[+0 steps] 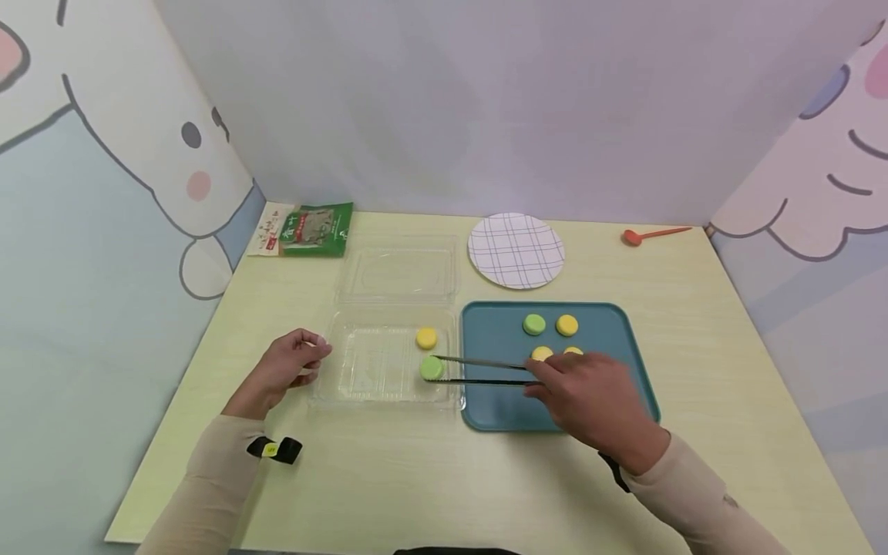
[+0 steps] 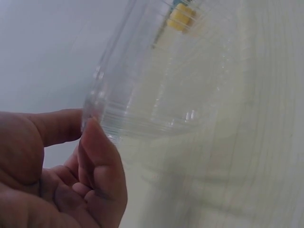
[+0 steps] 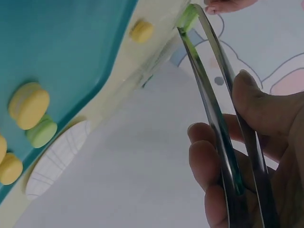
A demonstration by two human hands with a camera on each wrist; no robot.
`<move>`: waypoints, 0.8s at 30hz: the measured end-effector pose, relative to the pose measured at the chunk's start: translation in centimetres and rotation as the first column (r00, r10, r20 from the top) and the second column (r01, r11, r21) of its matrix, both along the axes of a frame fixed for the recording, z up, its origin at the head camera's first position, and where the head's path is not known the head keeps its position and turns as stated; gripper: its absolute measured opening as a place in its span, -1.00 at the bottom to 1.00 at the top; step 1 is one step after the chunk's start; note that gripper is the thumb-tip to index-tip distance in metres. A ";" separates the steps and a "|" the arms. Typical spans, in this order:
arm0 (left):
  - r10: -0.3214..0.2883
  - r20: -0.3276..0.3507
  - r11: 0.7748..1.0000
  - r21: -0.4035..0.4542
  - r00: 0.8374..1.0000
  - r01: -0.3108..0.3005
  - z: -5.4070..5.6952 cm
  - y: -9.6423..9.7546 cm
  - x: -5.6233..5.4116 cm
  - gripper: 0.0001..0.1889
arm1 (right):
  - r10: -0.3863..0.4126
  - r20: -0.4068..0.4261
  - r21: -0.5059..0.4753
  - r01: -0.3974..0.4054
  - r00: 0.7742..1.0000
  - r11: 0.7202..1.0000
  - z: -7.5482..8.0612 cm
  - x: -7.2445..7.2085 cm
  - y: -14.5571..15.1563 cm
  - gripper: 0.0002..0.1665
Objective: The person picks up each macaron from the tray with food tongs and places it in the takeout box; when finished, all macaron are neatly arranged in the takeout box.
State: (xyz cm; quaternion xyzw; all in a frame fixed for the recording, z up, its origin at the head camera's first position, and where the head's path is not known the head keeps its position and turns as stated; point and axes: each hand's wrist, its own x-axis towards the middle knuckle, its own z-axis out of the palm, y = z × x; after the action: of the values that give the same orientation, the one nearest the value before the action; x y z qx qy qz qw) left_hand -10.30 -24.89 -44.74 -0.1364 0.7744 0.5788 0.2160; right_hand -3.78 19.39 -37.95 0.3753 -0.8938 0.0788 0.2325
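My right hand (image 1: 600,401) grips metal tongs (image 3: 216,114), whose tips hold a green macaron (image 1: 432,368). That macaron is over the right side of a clear plastic container (image 1: 378,370), just in front of a yellow macaron (image 1: 426,338) lying inside. With thumb and finger, my left hand (image 2: 71,171) pinches the container's left rim. To the right, a blue tray (image 1: 499,408) bears a green macaron (image 1: 534,324) and several yellow ones (image 1: 566,325); my right hand partly covers one of them in the head view.
The container's clear lid (image 1: 398,274) lies opened out behind it. A checked round plate (image 1: 516,250) sits behind the tray. Toward the back are a green and white food packet (image 1: 315,230) on the left and a red spoon (image 1: 633,238) on the right. Walls bound the table's back and sides.
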 end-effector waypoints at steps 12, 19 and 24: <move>-0.001 -0.005 1.000 0.011 1.000 0.001 -0.1 -0.2 0.1 -0.74 | 0.042 0.009 0.273 -0.043 0.999 0.961 2.6 -0.8 -3.8 -0.49; -0.005 0.005 1.000 0.014 1.000 0.005 -0.3 -0.1 0.2 -0.73 | 0.017 0.052 0.346 -0.034 0.999 0.938 2.5 -1.0 -5.2 -0.55; -0.011 0.003 1.000 0.005 1.000 0.011 -0.1 -0.2 0.2 -0.73 | -0.015 0.058 0.372 -0.008 0.998 0.928 2.6 -0.9 -5.7 -0.61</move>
State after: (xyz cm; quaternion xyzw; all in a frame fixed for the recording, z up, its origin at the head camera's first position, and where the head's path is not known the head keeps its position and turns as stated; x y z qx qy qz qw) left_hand -10.11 -25.09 -44.83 -0.1328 0.7733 0.5794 0.2208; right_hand -4.67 13.72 -35.32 0.4084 -0.8997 -0.0813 0.1306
